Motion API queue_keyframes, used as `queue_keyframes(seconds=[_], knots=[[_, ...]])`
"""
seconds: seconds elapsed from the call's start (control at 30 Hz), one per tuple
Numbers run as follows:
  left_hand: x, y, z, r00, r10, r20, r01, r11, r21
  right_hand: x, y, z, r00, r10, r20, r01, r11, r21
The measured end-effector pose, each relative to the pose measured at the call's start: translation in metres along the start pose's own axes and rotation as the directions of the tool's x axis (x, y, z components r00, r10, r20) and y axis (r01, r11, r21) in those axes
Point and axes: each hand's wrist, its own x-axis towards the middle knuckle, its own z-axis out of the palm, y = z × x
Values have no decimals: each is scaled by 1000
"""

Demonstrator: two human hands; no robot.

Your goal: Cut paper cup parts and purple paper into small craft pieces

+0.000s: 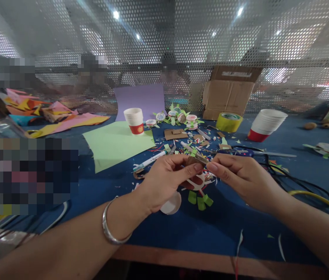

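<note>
My left hand point(168, 179) pinches a small brownish strip point(201, 158), probably cardboard, between thumb and fingers. At the strip's right end, my right hand point(241, 179) is closed in a pinch. Just below the hands is a small paper turtle point(201, 200) with green paper legs, partly covered by my left hand. A white round cup bottom point(170, 204) lies beside it, under my left wrist. Paper scraps point(208, 177) are strewn around and behind my fingers. A white marker point(149, 160) rests left of the scraps.
White-and-red paper cups point(134, 120) stand on a light green sheet point(117, 144); more stacked cups point(267, 122) lean at right. Finished paper turtles point(178, 114), yellow tape point(228, 123) and a cardboard box point(230, 93) sit behind. A blue glue gun point(242, 153) and black cables point(298, 181) lie right.
</note>
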Motion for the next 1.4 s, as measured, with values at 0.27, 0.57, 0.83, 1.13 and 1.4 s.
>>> queue_keyframes(seconds=[0.27, 0.57, 0.83, 1.13, 1.4], knots=[[2, -1, -1, 991, 66, -119, -59, 996, 60, 2, 3, -2, 1000, 6, -8, -6, 999, -42], [0, 2, -1, 994, 73, -77, -60, 985, 162, 1, 2, -2, 1000, 7, -8, -7, 998, -59], [0, -1, 0, 999, 34, 6, -35, 992, 124, 1, 0, -1, 999, -25, 27, 25, 1000, -8], [-1, -5, 3, 1000, -12, 19, 11, 999, 52, 1, 1, -1, 997, -55, 45, 56, 998, -18], [-4, -2, 8, 1000, -18, 16, 17, 998, 54, 1, 1, 0, 998, -5, 64, 1, 999, 52]])
